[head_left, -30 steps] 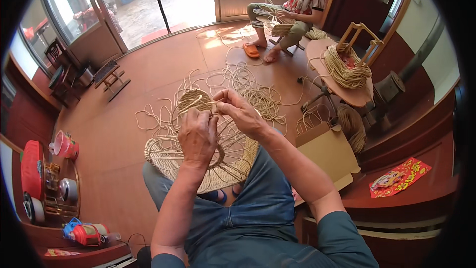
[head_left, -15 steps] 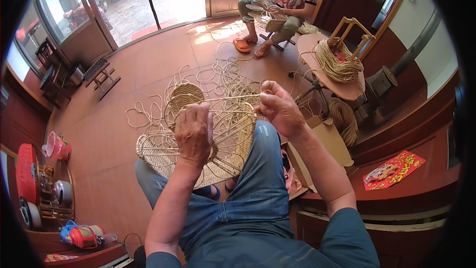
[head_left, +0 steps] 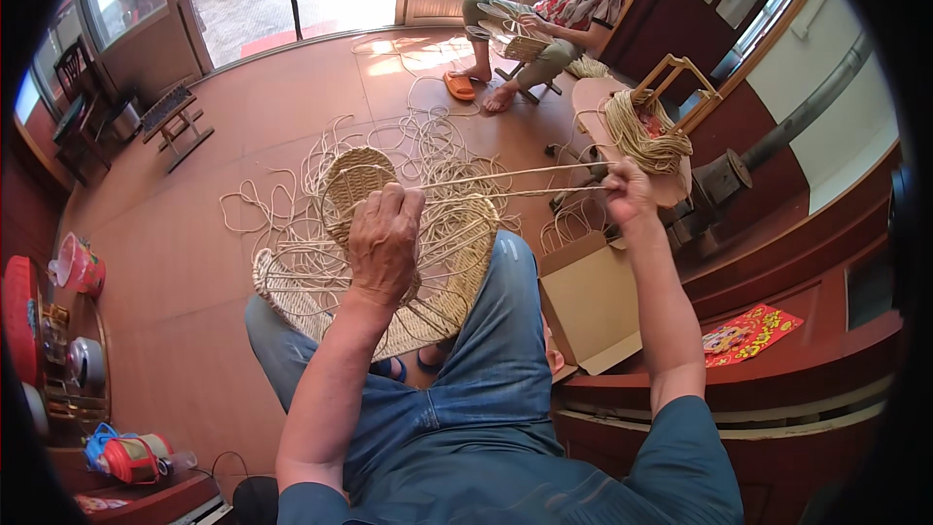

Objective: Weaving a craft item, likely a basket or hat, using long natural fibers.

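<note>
Reddish floor (head_left: 185, 243) strewn with loose cord (head_left: 442, 160) fills my feed, the right hand (head_left: 630, 192) gripping taut strands (head_left: 515, 175), the left hand (head_left: 386, 243), hold hidden from me, above the woven straw piece (head_left: 418, 332): a tightening pull, I judge, calling for even tension.

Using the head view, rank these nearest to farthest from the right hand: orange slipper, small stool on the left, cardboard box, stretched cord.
From the right hand:
1. Cord: in its grip, stretched leftward.
2. Box: just below the hand in view, right side.
3. Slipper: on the floor ahead.
4. Stool: across the floor, far left.
</note>
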### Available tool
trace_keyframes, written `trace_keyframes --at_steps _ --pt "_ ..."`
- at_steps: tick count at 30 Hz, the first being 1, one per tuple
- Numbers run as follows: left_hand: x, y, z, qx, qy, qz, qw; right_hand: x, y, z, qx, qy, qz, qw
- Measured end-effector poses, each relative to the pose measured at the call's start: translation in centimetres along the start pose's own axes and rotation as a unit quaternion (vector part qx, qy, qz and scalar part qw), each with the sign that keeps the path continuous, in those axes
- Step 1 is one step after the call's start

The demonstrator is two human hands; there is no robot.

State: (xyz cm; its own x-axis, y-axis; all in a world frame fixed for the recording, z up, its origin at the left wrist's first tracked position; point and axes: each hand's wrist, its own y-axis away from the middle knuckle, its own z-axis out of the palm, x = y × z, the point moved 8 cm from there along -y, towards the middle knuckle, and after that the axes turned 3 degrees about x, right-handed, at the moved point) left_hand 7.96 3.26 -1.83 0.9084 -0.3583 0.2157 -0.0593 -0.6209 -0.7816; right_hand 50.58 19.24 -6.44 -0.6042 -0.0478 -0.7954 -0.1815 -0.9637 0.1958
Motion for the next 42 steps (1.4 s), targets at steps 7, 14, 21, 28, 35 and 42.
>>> trace_keyframes --at_steps 7,14,21,28,35,42 --pt "-0.1 0.0 -0.3 0.002 0.028 -0.001 1.0 -6.3 -2.3 -6.0 0.171 0.019 -0.054 0.984" --pt "-0.5 0.2 -0.4 0.002 0.034 -0.004 0.999 -12.9 -4.6 -15.1 0.267 0.012 -0.102 0.958" --pt "-1.7 0.6 -0.7 0.007 0.072 -0.057 0.996 -16.8 -2.0 -21.2 0.32 0.143 -0.105 0.931" --pt "-4.8 -0.8 -3.1 0.048 0.189 -0.233 0.953 -4.1 7.0 0.2 0.082 0.576 -0.365 0.727" --pt "-5.7 -0.1 -3.4 0.004 0.143 -0.269 0.953 11.4 22.0 19.2 -0.237 0.483 -0.456 0.709" --pt "-5.7 -0.1 -3.5 -0.002 0.128 -0.247 0.96 16.7 21.5 23.8 -0.256 0.498 -0.482 0.674"
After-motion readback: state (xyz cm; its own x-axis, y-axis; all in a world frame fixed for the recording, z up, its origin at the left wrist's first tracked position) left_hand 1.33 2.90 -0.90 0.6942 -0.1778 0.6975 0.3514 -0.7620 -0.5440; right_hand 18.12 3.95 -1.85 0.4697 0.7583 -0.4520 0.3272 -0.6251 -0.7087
